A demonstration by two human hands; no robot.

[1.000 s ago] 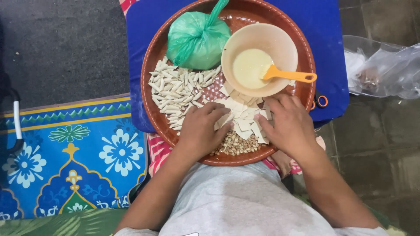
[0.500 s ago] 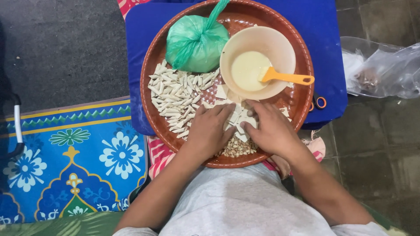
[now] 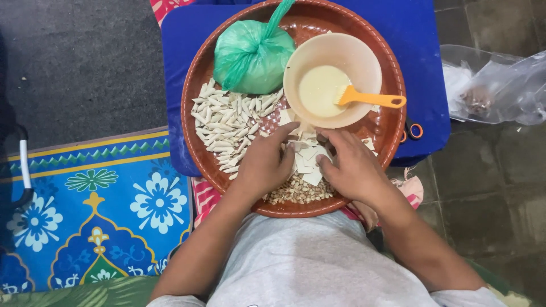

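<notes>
pastry squares (image 3: 307, 162): pale heap at the near edge of the round brown tray (image 3: 193, 142), above the peanuts (image 3: 296, 194). left hand (image 3: 264, 165) and right hand (image 3: 352, 167) rest on the heap, fingers curled over the pieces; whether either grip pinches one, cannot tell. best lifted singly, lightly.

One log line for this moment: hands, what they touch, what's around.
left hand: on wrapper squares | right hand: same pile | tray: rolled pieces, peanuts, green bag, bowl, orange brush
</notes>
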